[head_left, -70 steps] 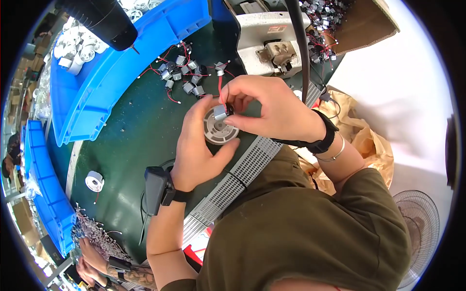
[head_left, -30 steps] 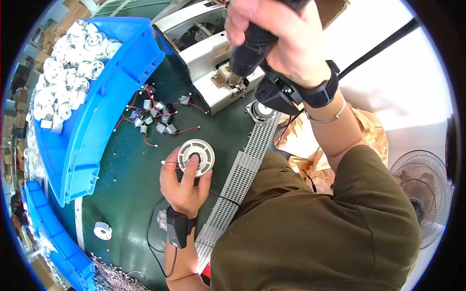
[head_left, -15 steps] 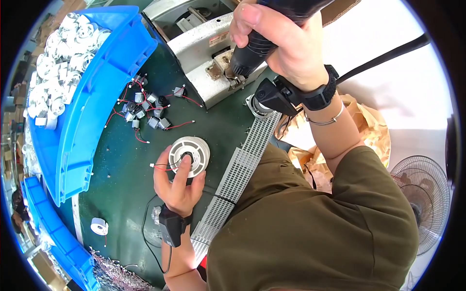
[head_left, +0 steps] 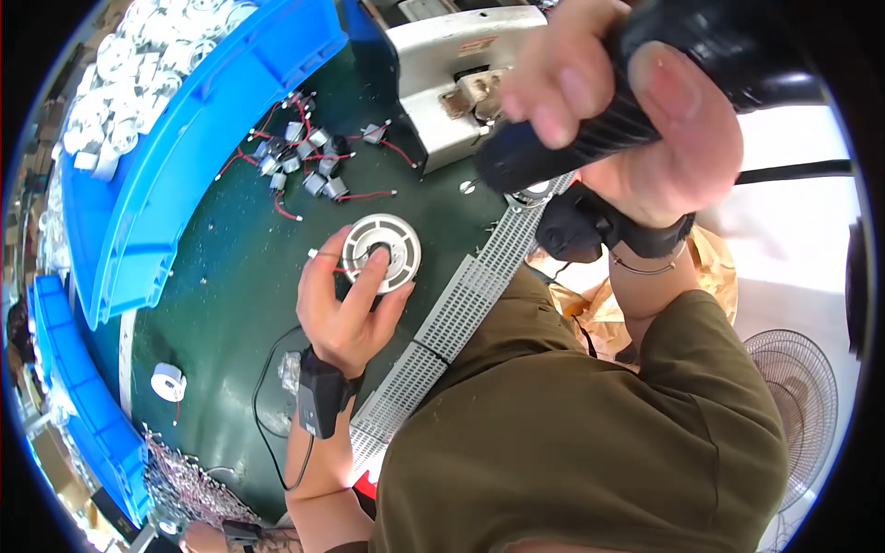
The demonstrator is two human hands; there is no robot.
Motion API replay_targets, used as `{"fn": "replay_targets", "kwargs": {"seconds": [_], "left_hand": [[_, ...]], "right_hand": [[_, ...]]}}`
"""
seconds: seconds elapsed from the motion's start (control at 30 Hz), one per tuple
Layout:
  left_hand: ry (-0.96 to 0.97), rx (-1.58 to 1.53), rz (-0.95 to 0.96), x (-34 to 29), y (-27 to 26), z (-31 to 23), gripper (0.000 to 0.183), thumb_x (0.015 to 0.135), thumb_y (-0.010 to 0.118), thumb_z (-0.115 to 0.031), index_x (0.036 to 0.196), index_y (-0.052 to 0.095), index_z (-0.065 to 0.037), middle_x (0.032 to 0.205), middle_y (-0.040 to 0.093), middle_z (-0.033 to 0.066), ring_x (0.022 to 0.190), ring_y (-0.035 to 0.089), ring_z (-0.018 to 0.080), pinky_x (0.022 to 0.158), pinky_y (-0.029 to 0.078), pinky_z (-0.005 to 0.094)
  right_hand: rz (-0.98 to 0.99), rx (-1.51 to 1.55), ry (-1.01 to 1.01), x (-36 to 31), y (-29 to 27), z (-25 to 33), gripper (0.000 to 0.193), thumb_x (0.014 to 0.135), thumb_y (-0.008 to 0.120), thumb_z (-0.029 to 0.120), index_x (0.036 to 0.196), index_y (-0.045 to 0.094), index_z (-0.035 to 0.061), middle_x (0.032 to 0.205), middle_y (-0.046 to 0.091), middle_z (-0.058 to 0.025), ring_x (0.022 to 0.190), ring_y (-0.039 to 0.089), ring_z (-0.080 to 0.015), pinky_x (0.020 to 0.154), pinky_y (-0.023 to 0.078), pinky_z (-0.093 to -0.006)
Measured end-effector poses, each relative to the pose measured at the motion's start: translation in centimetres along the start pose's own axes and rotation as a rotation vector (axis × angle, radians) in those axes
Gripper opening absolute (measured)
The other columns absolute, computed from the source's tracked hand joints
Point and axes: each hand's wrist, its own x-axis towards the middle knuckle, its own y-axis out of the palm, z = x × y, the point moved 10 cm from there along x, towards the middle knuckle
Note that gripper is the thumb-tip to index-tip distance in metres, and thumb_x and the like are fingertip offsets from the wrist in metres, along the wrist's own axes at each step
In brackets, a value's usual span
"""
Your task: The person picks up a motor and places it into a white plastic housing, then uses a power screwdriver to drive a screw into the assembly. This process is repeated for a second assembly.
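Your L hand [head_left: 348,318] grips the round white housing [head_left: 407,263] on the green bench [head_left: 221,323], index on its dark centre; R hand [head_left: 678,129]'s wrapped round the blk elec. screwdriver [head_left: 530,158]. Best hold driver vert., red wire [head_left: 345,270] clear.

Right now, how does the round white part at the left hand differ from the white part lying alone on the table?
The held part has the left hand on it, index finger near its centre; the lone part is untouched. The held part looks larger here than the lone part. Slots ring the held part's face; the lone part shows none clearly. Both are white and round, with a red wire.
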Motion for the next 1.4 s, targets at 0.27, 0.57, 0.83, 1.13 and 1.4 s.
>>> {"fn": "replay_targets", "kwargs": {"seconds": [0.27,0.57,0.83,1.13,1.4], "left_hand": [[0.002,0.004,0.001,0.5,0.0,-0.4,0.041,0.059,0.080,-0.017,0.096,0.066,-0.008,0.105,0.059,0.0195,0.079,0.059,0.0298,0.065,0.048,0.0357],[-0.005,0.020,-0.013,0.3,0.0,0.0,0.038,0.060,0.081,-0.020,0.094,0.068,-0.009,0.104,0.059,0.0183,0.082,0.060,0.0297,0.067,0.051,0.0367],[-0.026,0.002,-0.002,0.4,0.0,-0.1,0.038,0.059,0.080,-0.020,0.093,0.068,-0.008,0.104,0.059,0.0177,0.083,0.061,0.0293,0.068,0.051,0.0361],[-0.057,-0.008,0.004,0.1,0.1,0.3,0.039,0.059,0.080,-0.020,0.094,0.068,-0.008,0.104,0.059,0.0175,0.083,0.060,0.0290,0.067,0.051,0.0359],[0.033,0.030,-0.033,0.7,-0.5,-0.7,0.040,0.059,0.081,-0.021,0.093,0.067,-0.008,0.103,0.058,0.0162,0.083,0.059,0.0297,0.068,0.050,0.0374]], "right_hand": [[0.146,-0.044,0.109,0.6,4.7,-2.9,0.022,0.084,0.051,0.019,0.073,0.051,0.0000,0.066,0.051,-0.0067,0.061,0.051,-0.0162,0.064,0.043,-0.0332],[0.251,-0.073,0.208,-0.1,6.5,-5.5,0.021,0.082,0.054,0.019,0.073,0.050,0.0004,0.066,0.050,-0.0063,0.059,0.050,-0.0156,0.063,0.042,-0.0320],[0.349,-0.012,0.216,-0.3,6.7,-6.0,0.020,0.081,0.056,0.018,0.070,0.050,0.0017,0.066,0.050,-0.0060,0.059,0.049,-0.0145,0.063,0.041,-0.0302],[0.423,-0.206,-0.103,0.2,8.3,-3.7,0.039,0.077,0.060,0.007,0.110,0.043,-0.0035,0.069,0.052,-0.0070,0.059,0.052,-0.0154,0.061,0.044,-0.0295],[0.070,-0.048,0.185,-0.3,6.8,-5.2,0.022,0.064,0.072,0.003,0.081,0.060,-0.0006,0.064,0.059,-0.0016,0.055,0.056,-0.0085,0.051,0.044,-0.0228]]}}
